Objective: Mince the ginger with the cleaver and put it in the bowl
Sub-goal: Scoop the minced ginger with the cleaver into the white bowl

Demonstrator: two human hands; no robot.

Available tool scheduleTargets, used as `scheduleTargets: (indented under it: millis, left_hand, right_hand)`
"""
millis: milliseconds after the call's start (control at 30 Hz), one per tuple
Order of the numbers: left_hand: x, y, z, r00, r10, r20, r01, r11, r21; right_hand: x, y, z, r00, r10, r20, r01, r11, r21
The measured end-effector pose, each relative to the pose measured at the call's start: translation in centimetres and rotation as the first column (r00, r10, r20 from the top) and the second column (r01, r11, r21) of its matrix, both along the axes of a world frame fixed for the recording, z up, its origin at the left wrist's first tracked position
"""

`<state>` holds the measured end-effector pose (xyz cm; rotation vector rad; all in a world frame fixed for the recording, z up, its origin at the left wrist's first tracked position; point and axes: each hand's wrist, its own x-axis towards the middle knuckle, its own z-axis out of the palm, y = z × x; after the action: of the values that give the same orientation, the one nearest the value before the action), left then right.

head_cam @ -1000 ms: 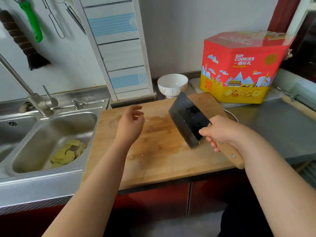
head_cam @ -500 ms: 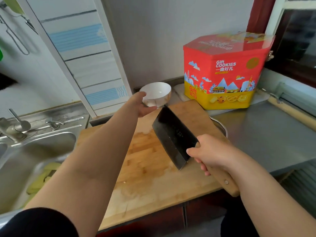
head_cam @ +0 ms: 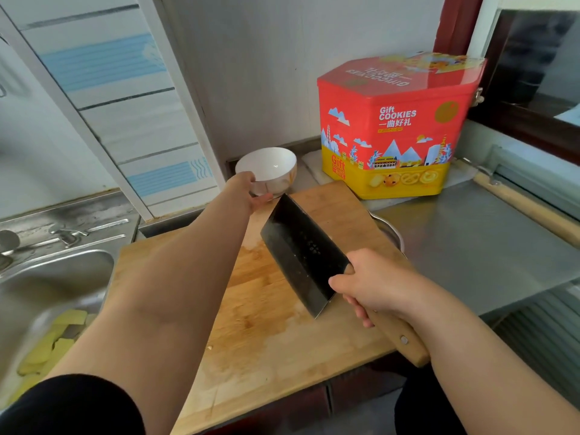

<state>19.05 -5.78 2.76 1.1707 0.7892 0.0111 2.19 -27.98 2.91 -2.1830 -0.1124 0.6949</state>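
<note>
Hands: left [head_cam: 243, 189] grips bowl [head_cam: 270, 169], right [head_cam: 373, 284] cleaver [head_cam: 301, 255]

White wall [head_cam: 266, 73], steel counter [head_cam: 486, 246], red cabinets [head_cam: 361, 394], window [head_cam: 533, 51] right.

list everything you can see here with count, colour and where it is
bowl: 1, white, behind the board's far edge
cleaver: 1, dark blade, wooden handle, held over the board
cutting board: 1, light wood, on the counter beside the sink
cookie tin: 1, red and yellow, back right
sink: 1, steel, left
yellow slices: several, in the sink
metal rim: 1, silver, under the board's right edge
left hand: 1, fingers round the bowl
right hand: 1, grips the cleaver handle
</note>
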Motion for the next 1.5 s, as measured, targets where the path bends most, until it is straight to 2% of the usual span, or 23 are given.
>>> scheduleTargets:
  millis: [233,400,533,767,967,1067,1133,1167,1233,1267,1300,1400,1500]
  left_hand:
    - [-2.0,0.4,2.1,0.993,-0.063,0.105,0.061,0.998,0.022]
    - [-7.1,3.6,4.1,0.982,-0.128,0.138,0.123,0.992,0.038]
    - [-13.4,7.4,2.8,0.973,-0.206,0.104,0.194,0.975,0.112]
    - [-21.8,13.8,-0.7,0.994,-0.112,-0.020,0.114,0.981,0.159]
    - [-24.4,15.6,-0.8,0.996,-0.093,-0.017,0.094,0.966,0.240]
    - [-25.6,16.1,-1.2,0.996,-0.087,0.001,0.083,0.952,0.293]
    - [-26.5,16.2,-1.6,1.000,-0.023,0.016,0.013,0.888,0.460]
    - [-27.1,15.9,-1.8,0.998,0.032,0.045,-0.052,0.791,0.610]
    - [-28.6,14.4,-2.3,0.979,0.055,0.194,-0.196,0.482,0.854]
    - [-29.4,13.2,-2.5,0.969,-0.015,0.245,-0.223,0.365,0.904]
    - [-30.1,11.9,-2.7,0.966,-0.113,0.233,-0.190,0.300,0.935]
    - [-31.4,9.1,-4.5,0.948,-0.313,0.063,0.009,0.225,0.974]
    - [-31.7,8.3,-5.8,0.943,-0.333,0.030,0.053,0.237,0.970]
  right_hand:
    - [-0.3,0.1,0.0,1.000,-0.005,0.024,0.005,1.000,0.005]
    - [-0.7,0.6,0.1,0.997,0.007,0.072,-0.006,1.000,-0.017]
    - [-1.3,1.1,0.5,0.992,0.006,0.126,-0.001,0.999,-0.038]
    - [-1.8,2.5,-0.3,0.976,-0.053,0.210,0.046,0.998,0.041]
    - [-3.8,4.0,0.0,0.994,-0.081,0.080,0.057,0.962,0.266]
    - [-4.7,5.1,0.0,0.998,-0.062,0.007,0.057,0.947,0.315]
    - [-5.2,5.8,0.0,0.998,-0.057,-0.011,0.058,0.944,0.324]
    - [-5.5,6.2,0.0,0.998,-0.057,-0.016,0.059,0.942,0.329]
    - [-6.2,6.9,0.1,0.997,-0.068,-0.027,0.073,0.931,0.357]
    - [-6.5,7.3,0.1,0.996,-0.077,-0.037,0.085,0.921,0.379]
    - [-6.9,7.8,0.1,0.995,-0.085,-0.048,0.097,0.911,0.401]
    - [-8.2,9.6,-0.2,0.991,-0.102,-0.089,0.131,0.883,0.450]
    - [-9.5,11.2,-1.0,0.987,-0.111,-0.114,0.152,0.868,0.472]
